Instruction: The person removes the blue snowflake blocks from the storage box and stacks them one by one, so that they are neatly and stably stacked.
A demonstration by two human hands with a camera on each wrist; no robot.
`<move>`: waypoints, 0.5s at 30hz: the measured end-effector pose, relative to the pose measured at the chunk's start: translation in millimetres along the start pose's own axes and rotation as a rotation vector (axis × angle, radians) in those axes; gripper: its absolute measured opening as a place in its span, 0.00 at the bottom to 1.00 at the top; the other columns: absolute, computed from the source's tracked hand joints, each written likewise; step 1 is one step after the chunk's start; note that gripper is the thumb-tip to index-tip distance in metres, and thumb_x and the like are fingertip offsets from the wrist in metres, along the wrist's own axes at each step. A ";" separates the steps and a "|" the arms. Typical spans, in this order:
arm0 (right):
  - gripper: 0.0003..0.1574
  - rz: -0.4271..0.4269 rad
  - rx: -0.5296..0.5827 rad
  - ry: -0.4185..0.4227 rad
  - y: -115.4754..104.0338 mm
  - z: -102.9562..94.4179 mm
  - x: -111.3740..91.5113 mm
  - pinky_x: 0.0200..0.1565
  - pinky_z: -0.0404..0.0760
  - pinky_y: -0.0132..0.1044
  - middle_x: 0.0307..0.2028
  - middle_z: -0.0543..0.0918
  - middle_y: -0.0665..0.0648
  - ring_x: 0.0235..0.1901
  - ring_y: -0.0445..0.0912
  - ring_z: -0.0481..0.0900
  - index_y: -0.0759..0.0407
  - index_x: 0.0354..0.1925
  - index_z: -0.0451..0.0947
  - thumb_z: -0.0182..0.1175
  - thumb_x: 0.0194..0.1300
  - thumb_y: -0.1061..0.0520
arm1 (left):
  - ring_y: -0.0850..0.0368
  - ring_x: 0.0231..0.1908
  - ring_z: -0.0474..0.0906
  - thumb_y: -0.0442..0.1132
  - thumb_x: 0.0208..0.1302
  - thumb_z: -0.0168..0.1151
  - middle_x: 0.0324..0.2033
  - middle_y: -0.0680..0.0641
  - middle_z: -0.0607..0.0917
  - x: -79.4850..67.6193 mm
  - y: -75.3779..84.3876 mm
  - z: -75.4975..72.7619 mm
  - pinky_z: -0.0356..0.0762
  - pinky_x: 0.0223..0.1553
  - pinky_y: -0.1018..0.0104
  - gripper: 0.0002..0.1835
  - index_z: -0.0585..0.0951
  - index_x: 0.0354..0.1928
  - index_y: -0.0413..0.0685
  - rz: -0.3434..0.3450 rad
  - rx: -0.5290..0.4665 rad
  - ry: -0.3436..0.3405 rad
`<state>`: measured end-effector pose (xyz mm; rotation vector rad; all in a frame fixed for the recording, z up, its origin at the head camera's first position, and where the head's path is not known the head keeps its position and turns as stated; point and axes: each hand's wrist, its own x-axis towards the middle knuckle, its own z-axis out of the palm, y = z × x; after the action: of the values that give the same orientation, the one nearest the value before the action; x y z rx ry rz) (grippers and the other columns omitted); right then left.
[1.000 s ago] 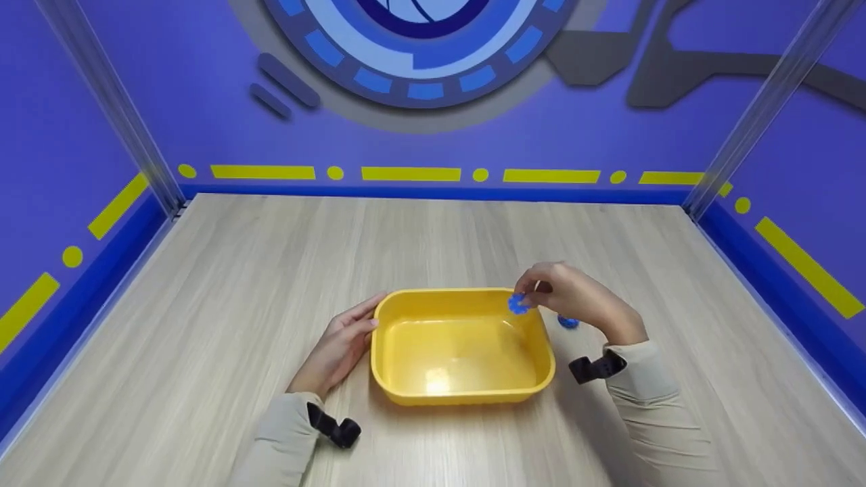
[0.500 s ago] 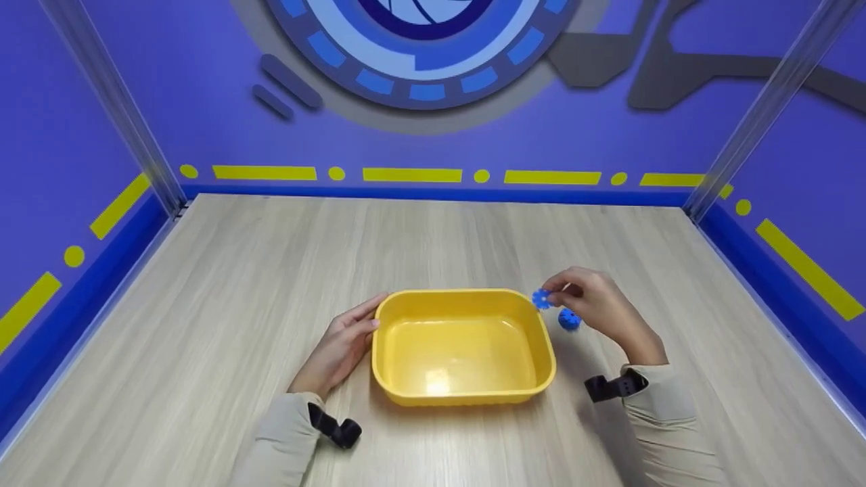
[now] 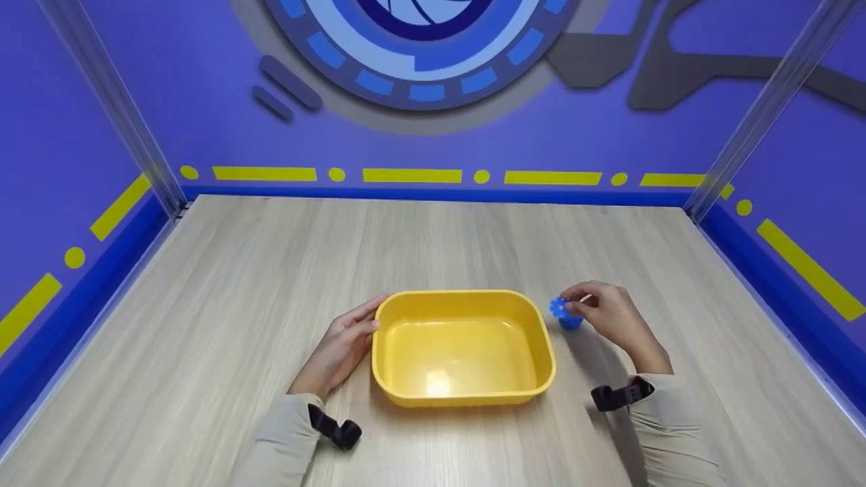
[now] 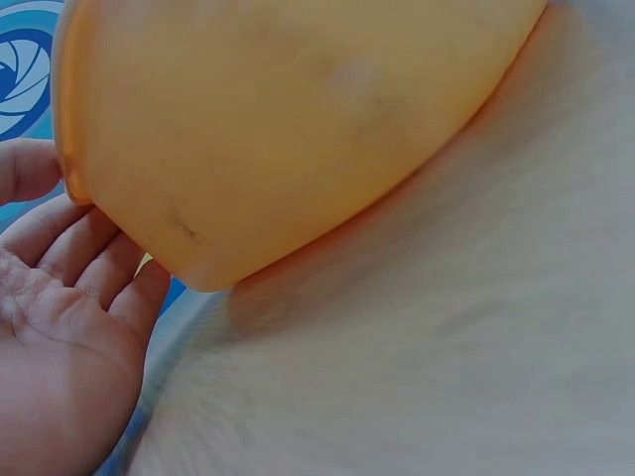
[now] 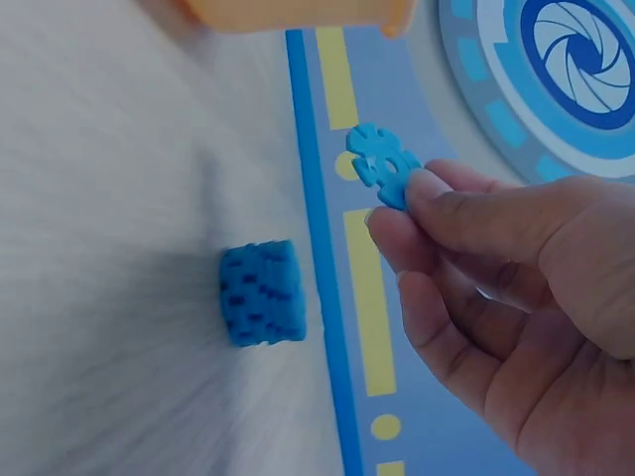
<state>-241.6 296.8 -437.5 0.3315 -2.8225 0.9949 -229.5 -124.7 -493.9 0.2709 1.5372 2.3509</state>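
My right hand (image 3: 607,316) pinches a thin blue notched plastic disc (image 3: 559,308), a snowflake-type building piece, between thumb and fingers. The right wrist view shows the hole in the middle of this disc (image 5: 382,164). Just below it in the head view, a short stack of similar blue discs (image 3: 570,323) stands on the table, its top overlapped by the held disc. The bare yellow inside of a rectangular plastic bin (image 3: 467,352) shows to the left. My left hand (image 3: 345,345) rests against that bin's left end, fingers extended, thumb tip at the rim; the left wrist view shows fingertips along its outer wall (image 4: 288,129).
The wood-grain table (image 3: 270,270) extends behind and to both sides of the bin. Blue-purple panels with yellow markings enclose it, the back panel (image 3: 203,135) standing along the far edge. Each wrist wears a black camera mount, such as the left mount (image 3: 335,427).
My right hand has moved right and toward me, carrying the blue disc from over the bin's far right corner to above the disc stack. The left hand and bin have stayed put.
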 end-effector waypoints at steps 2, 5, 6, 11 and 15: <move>0.09 0.024 0.002 0.000 2.5 0.2 -0.3 0.36 0.82 0.26 0.38 0.86 0.60 0.33 0.47 0.82 0.63 0.42 0.83 0.61 0.62 0.65 | 0.55 0.68 0.63 0.30 0.66 0.51 0.73 0.38 0.57 0.2 -0.3 -0.3 0.66 0.67 0.64 0.33 0.56 0.72 0.34 0.002 -0.001 -0.002; 0.10 0.055 0.010 -0.002 6.4 -0.3 -1.5 0.36 0.82 0.26 0.39 0.86 0.62 0.34 0.47 0.82 0.64 0.43 0.83 0.60 0.63 0.65 | 0.55 0.68 0.63 0.29 0.66 0.51 0.73 0.37 0.56 0.7 -1.1 -1.3 0.66 0.67 0.63 0.33 0.56 0.72 0.33 0.008 0.002 -0.007; 0.11 0.064 0.014 -0.002 7.8 -0.6 -2.2 0.36 0.82 0.26 0.40 0.85 0.62 0.34 0.48 0.82 0.65 0.44 0.83 0.60 0.63 0.66 | 0.55 0.68 0.64 0.30 0.66 0.51 0.73 0.37 0.56 0.6 -1.1 -1.4 0.66 0.67 0.63 0.33 0.56 0.72 0.33 0.009 0.002 -0.008; 0.12 0.110 0.018 -0.012 14.6 -3.8 -3.8 0.34 0.81 0.25 0.40 0.85 0.64 0.33 0.49 0.83 0.67 0.46 0.82 0.58 0.64 0.66 | 0.58 0.66 0.66 0.29 0.66 0.51 0.73 0.37 0.57 0.5 -1.0 -1.0 0.68 0.66 0.65 0.33 0.56 0.72 0.33 0.006 -0.005 -0.003; 0.13 0.131 0.017 -0.027 17.4 -7.2 -4.3 0.34 0.82 0.27 0.40 0.85 0.65 0.34 0.49 0.84 0.67 0.47 0.81 0.58 0.65 0.64 | 0.58 0.66 0.65 0.30 0.66 0.51 0.73 0.37 0.56 0.7 -1.0 -1.3 0.69 0.65 0.66 0.33 0.56 0.72 0.33 0.009 0.002 -0.007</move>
<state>-241.5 315.2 -443.3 0.1651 -2.8930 1.0477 -230.5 -125.2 -495.3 0.2865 1.5386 2.3525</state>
